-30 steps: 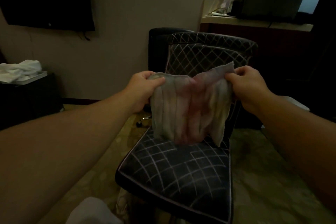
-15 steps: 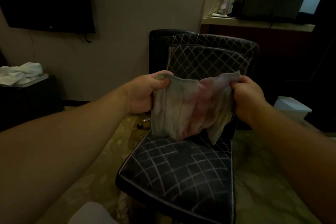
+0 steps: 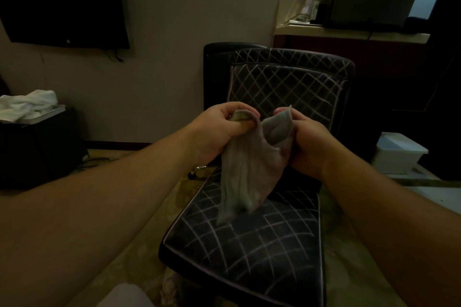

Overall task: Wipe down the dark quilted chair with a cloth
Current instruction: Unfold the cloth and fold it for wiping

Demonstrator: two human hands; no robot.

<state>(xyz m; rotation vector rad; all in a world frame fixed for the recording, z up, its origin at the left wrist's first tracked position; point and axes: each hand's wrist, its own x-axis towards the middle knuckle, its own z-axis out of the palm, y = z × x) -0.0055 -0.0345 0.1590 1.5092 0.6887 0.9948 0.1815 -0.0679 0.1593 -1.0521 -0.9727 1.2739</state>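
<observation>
The left hand (image 3: 214, 132) and the right hand (image 3: 308, 142) sit close together, side by side, with the cloth (image 3: 249, 169) between them and hanging below. The chair (image 3: 249, 244) lies under and beyond both hands, its seat beneath the cloth, its back behind them. Far left of the left hand, towels (image 3: 27, 104) lie on a cabinet (image 3: 37, 147); above them a screen (image 3: 62, 0) hangs on the wall. Right of the right hand a box (image 3: 399, 154) sits on the floor. Behind, up right, stands a desk (image 3: 349, 32).
</observation>
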